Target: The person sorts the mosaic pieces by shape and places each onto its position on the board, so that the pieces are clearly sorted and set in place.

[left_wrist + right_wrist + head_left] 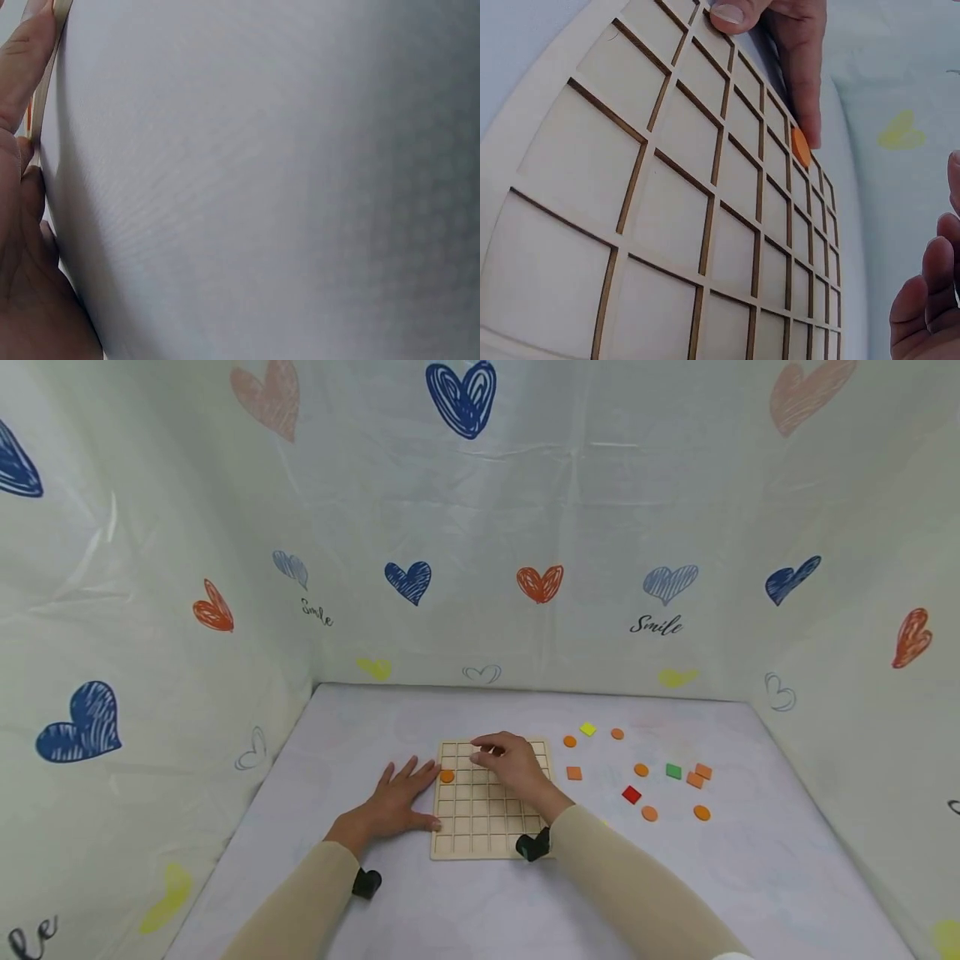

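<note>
A pale wooden board [491, 818] with a grid of square recesses lies on the table. One orange disc [447, 776] sits in a cell near its left edge, and it also shows in the right wrist view [801, 147]. Along that edge my left hand [392, 806] rests with spread fingers, the thumb touching the board's side. My right hand [513, 764] is over the upper part of the board, its thumb and index finger apart and nothing visible between them. In the right wrist view its fingers [930, 289] are loosely bent at the lower right.
Right of the board lie scattered orange discs [649, 813], orange squares [574, 773], a red square [632, 795], a green piece [673, 771] and a yellow square [588, 729]. A white curtain [480, 527] printed with hearts surrounds the table [450, 910] at the back and sides.
</note>
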The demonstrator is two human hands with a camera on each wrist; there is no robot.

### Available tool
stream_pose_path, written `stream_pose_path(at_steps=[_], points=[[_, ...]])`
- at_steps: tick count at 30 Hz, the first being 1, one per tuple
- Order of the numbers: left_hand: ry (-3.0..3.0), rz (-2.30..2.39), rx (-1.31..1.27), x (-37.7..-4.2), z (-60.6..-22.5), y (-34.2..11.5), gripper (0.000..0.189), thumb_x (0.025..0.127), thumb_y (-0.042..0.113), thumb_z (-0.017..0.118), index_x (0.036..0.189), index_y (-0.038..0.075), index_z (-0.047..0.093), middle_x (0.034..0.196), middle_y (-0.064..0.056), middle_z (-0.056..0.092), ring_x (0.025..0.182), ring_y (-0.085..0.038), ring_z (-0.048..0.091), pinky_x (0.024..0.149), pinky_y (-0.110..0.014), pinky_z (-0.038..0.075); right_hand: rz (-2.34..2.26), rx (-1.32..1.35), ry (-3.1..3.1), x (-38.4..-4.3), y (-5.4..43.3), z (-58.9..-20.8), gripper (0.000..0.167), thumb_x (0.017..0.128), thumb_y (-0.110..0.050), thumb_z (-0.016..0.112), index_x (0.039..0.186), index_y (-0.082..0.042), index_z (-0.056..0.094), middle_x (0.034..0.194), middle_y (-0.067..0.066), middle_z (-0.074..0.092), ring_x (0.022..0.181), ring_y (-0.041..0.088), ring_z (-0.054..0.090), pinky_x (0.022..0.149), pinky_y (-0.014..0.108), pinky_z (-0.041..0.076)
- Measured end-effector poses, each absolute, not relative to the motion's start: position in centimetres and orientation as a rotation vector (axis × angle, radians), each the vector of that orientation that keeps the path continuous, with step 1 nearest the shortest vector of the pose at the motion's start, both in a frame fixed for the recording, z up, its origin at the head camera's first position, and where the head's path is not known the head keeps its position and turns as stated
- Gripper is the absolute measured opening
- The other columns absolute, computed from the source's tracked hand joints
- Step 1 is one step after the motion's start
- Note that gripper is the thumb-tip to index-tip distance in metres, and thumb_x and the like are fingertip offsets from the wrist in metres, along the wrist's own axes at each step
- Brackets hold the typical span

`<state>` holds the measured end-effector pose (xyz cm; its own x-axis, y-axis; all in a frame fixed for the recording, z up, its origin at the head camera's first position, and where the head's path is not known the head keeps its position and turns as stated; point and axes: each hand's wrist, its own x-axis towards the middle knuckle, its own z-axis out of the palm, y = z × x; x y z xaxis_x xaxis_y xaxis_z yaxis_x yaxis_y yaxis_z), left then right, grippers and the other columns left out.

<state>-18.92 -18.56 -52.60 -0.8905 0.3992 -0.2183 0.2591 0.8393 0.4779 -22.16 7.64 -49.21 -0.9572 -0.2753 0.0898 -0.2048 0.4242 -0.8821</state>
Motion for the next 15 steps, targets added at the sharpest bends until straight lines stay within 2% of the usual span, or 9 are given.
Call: stream_pose_path(at_steps=[15], points=[[2.681, 0.668, 0.498, -18.9, -52.4, -18.7, 0.107, 0.084, 0.056, 0.084, 0.168, 0.016, 0.030, 0.176, -0.004, 0.025, 0.166, -0.034, 0.005, 0.132, -0.060, -0.007, -1.633, -0.349, 2.688, -21.3, 14.1, -47.6, 0.033, 0.095, -0.020, 0.080, 0.126, -0.010, 0.077, 0.106, 0.004, 0.071, 0.095, 0.019, 0.062, 0.075, 0.024, 0.053]])
